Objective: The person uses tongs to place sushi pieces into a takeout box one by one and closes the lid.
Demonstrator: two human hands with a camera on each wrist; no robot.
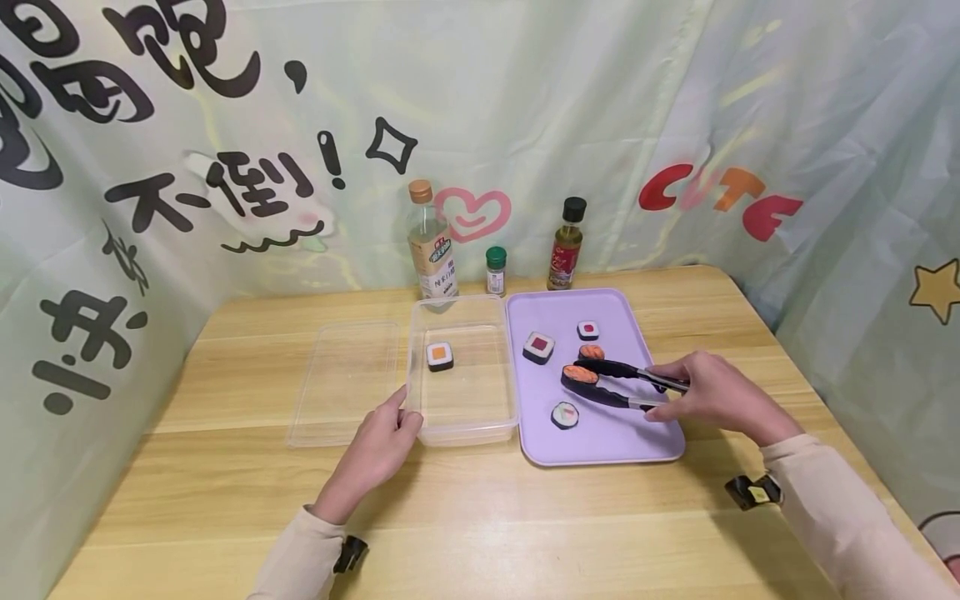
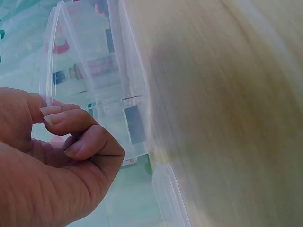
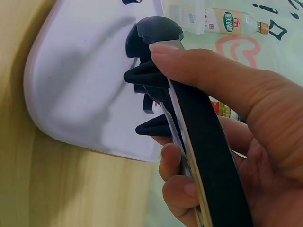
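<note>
My right hand [image 1: 701, 387] grips black-and-silver tongs [image 1: 618, 368] above a lilac tray [image 1: 600, 446]. In the right wrist view the thumb presses one arm of the tongs [image 3: 208, 142] and the fingers curl on the other. An orange-topped sushi piece [image 1: 580, 375] sits between the tong tips, and a second orange-topped piece [image 1: 591, 352] is right behind the far tip, partly hidden. With thumb and forefinger, my left hand [image 1: 382, 437] pinches the near-left rim of a clear plastic container [image 1: 468, 435]; its other fingers are curled. One orange-centred sushi roll [image 1: 440, 356] lies inside it.
Also on the tray are two red-centred rolls, one larger [image 1: 538, 347] and one smaller [image 1: 588, 330], and a pale roll [image 1: 565, 415]. A clear lid [image 1: 345, 383] lies left of the container. Behind stand a vinegar bottle [image 1: 433, 250], a green-capped jar [image 1: 496, 271] and a dark-capped bottle [image 1: 566, 246].
</note>
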